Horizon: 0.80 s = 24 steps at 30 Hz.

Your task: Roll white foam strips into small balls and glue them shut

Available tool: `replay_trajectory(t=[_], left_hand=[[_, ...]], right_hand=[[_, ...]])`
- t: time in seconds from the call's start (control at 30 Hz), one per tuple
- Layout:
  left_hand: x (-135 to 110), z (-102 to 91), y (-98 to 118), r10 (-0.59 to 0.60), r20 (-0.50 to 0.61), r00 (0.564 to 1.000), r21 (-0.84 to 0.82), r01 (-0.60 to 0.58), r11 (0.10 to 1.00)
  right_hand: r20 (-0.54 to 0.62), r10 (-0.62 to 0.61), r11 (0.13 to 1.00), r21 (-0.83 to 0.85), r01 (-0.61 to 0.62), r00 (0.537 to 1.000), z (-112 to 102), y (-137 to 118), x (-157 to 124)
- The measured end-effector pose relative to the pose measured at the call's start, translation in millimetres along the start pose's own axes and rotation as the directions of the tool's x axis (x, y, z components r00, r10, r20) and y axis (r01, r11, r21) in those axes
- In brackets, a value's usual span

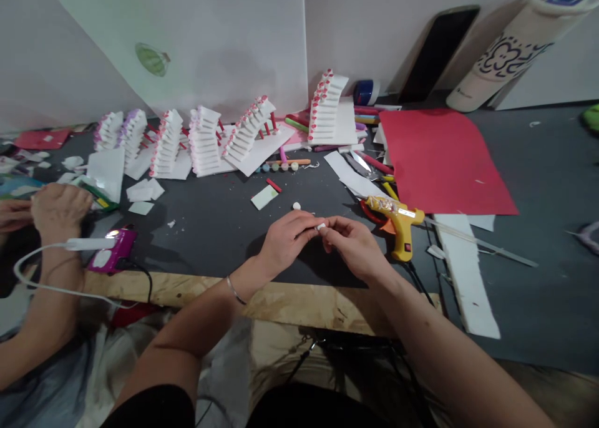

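My left hand (291, 236) and my right hand (350, 239) meet above the front of the dark table. Pinched between their fingertips is a small white piece (321, 226); its kind is too small to make out. Just beyond my left hand lies a small white round piece (296, 206). Farther off rest a pale rectangular piece (264, 197) and a short red stick (274, 185). To the right of my right hand a yellow glue gun (397, 222) lies on its side, its nozzle pointing left.
White stair-like models (206, 142) with coloured tips line the back. Red sheet (449, 160), white foam strip (468, 278), phone (440, 52) and white bottle (510, 57) are to the right. At left, a co-worker's hand (60, 206) is near a purple power adapter (112, 251) with cables.
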<state>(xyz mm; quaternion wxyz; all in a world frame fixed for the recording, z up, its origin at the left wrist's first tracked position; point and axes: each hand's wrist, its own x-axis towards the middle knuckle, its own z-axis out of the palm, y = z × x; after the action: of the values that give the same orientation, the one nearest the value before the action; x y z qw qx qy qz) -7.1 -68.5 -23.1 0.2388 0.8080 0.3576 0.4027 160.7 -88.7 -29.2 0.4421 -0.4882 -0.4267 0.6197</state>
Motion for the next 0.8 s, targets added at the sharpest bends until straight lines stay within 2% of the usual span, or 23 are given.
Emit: replay_trajectory(t=[0.3, 0.43, 0.6, 0.8], left_hand=[[3.5, -1.1, -1.1, -0.190, -0.087, 0.978, -0.072, 0.184, 0.980], [4.3, -1.4, -1.5, -0.189, -0.048, 0.981, -0.065, 0.186, 0.980], [3.4, -2.2, -1.9, -0.146, 0.013, 0.989, -0.033, 0.147, 0.989], [1.8, -2.5, -3.5, -0.137, -0.023, 0.990, -0.035, 0.136, 0.990]], right_hand=[[0.055, 0.087, 0.949, 0.300, -0.100, 0.995, -1.1, -0.9, 0.3], [0.045, 0.085, 0.958, 0.271, -0.094, 0.995, -0.2, -0.9, 0.6], [-0.004, 0.029, 0.979, 0.203, -0.027, 1.000, 1.3, 3.0, 2.9], [-0.033, -0.045, 0.998, 0.047, 0.046, 0.998, 2.1, 3.7, 1.2]])
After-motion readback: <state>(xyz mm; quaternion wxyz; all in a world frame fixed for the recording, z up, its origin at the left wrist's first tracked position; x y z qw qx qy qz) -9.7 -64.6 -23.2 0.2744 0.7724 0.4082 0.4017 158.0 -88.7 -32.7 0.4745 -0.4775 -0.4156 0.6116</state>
